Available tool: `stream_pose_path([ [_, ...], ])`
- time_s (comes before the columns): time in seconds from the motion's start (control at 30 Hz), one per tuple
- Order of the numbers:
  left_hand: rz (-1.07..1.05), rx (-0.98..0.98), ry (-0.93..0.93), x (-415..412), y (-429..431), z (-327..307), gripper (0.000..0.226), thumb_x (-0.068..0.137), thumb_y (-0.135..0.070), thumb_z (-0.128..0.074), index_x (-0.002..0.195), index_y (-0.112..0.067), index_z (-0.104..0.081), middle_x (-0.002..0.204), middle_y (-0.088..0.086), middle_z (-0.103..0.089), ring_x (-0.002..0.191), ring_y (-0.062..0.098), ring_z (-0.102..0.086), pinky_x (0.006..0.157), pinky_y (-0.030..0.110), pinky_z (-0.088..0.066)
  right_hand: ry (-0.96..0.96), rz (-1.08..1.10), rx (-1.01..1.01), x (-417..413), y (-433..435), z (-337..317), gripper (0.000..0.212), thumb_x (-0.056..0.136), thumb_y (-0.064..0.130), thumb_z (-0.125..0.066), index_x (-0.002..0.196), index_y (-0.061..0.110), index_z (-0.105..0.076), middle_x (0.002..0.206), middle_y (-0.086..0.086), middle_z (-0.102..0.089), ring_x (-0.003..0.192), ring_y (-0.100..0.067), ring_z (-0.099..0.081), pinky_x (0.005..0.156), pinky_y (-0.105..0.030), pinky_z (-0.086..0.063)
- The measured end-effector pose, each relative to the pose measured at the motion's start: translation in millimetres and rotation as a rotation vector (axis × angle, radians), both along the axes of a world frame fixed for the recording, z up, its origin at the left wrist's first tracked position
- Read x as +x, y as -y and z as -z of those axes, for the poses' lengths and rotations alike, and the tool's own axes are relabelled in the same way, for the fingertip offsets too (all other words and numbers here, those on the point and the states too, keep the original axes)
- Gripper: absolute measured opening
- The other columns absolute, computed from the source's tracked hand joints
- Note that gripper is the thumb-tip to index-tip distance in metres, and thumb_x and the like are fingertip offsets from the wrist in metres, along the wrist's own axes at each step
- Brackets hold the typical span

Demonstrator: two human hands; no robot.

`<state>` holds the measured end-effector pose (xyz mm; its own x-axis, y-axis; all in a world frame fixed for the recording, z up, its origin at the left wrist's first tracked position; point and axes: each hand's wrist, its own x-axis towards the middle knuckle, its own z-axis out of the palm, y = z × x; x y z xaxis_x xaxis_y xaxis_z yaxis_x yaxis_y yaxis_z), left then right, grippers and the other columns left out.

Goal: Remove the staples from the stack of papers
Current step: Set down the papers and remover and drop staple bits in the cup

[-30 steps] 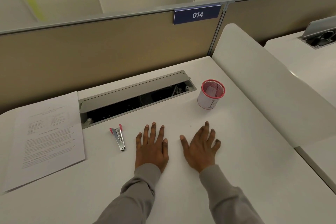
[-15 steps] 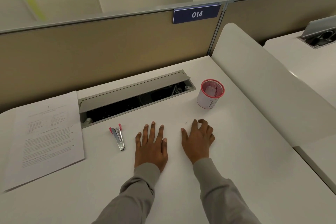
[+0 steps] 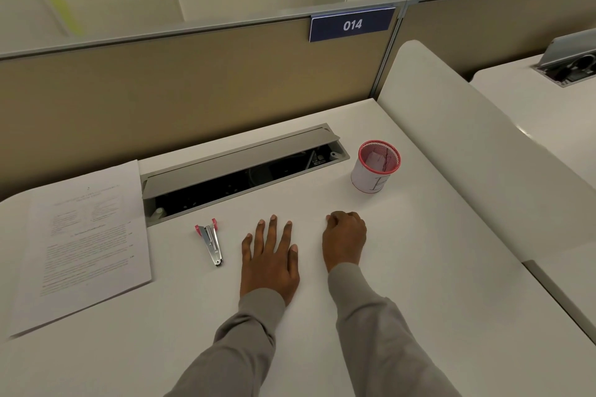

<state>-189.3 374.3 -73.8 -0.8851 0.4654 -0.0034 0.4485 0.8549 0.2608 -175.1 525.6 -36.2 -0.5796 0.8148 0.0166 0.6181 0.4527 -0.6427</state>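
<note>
Resting left fingers: the left hand (image 3: 269,263) lies palm down on the white desk (image 3: 419,267), its fingers (image 3: 272,232) stretched out flat and slightly spread, holding nothing.
Right fingers: the right hand (image 3: 344,240) sits knuckles up on the desk, its fingers (image 3: 350,217) curled under into a loose fist; whether anything is inside the curl cannot be told, since the palm side is hidden.
Sleeves: grey long sleeves (image 3: 364,316) cover both wrists and are cut off by the lower edge of the view.
Staple remover: a small silver metal staple remover with pink plastic tips (image 3: 210,243) lies flat just left of the left hand, apart from it, narrow end toward the person.
Stack of papers: the white printed stack of papers (image 3: 87,242) lies flat at the desk's left side, well apart from both hands, turned slightly askew; its text is too blurred to read and no staple can be made out.
Cable tray: a grey hinged cable tray (image 3: 238,161) stands open behind the hands, its interior dark and hard to make out.
Cup: a pink-rimmed mesh cup wrapped in white paper (image 3: 375,167) stands upright beyond the right hand; its contents are unclear.
</note>
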Motion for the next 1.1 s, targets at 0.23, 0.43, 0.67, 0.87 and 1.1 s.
stream_pose_path([
  [0.23,0.0,0.006,0.004,-0.3,0.4,1.6,0.057,0.103,-0.049,-0.018,0.158,-0.033,-0.02,0.167,0.0,-0.016,0.155,0.022,-0.007,0.123,0.045,-0.001,-0.046,-0.034,0.072,2.5,-0.4,8.8,0.016,0.094,0.006,-0.054,0.093,0.003,-0.07,0.091,-0.013,-0.061,0.086,-0.032,-0.053,0.078,-0.039,-0.045],
  [0.43,0.003,0.002,-0.003,0.2,0.9,0.6,0.058,0.102,-0.049,-0.016,0.158,-0.033,-0.02,0.167,0.0,-0.016,0.155,0.023,-0.008,0.122,0.044,-0.001,-0.082,-0.104,0.104,6.8,-6.4,13.0,0.011,0.094,0.006,-0.055,0.091,0.005,-0.066,0.089,-0.01,-0.058,0.081,-0.026,-0.049,0.075,-0.039,-0.046],
  [0.67,0.006,0.004,0.006,0.3,1.1,-0.4,0.058,0.102,-0.048,-0.015,0.158,-0.033,-0.019,0.167,-0.001,-0.014,0.155,0.022,-0.006,0.123,0.045,-0.001,0.11,-0.245,0.262,5.7,-16.4,13.5,0.012,0.091,0.0,-0.05,0.089,0.006,-0.06,0.089,-0.012,-0.057,0.081,-0.031,-0.053,0.068,-0.035,-0.04],
  [0.87,0.009,0.011,0.006,-0.5,0.2,-1.5,0.057,0.103,-0.048,-0.015,0.158,-0.033,-0.018,0.168,-0.002,-0.013,0.155,0.022,-0.005,0.122,0.044,-0.001,-0.262,-0.147,0.302,-4.7,-56.4,-49.3,0.01,0.097,0.006,-0.047,0.094,0.005,-0.056,0.097,-0.016,-0.054,0.086,-0.031,-0.051,0.071,-0.035,-0.04],
  [1.1,0.006,-0.013,-0.001,0.7,1.2,1.2,0.057,0.102,-0.046,-0.018,0.157,-0.032,-0.024,0.166,0.0,-0.019,0.154,0.024,-0.013,0.121,0.046,-0.006,-0.235,-0.08,0.349,-26.9,-122.9,-93.2,0.019,0.097,0.011,-0.05,0.101,0.004,-0.067,0.1,-0.013,-0.066,0.097,-0.031,-0.055,0.074,-0.021,-0.031],
])
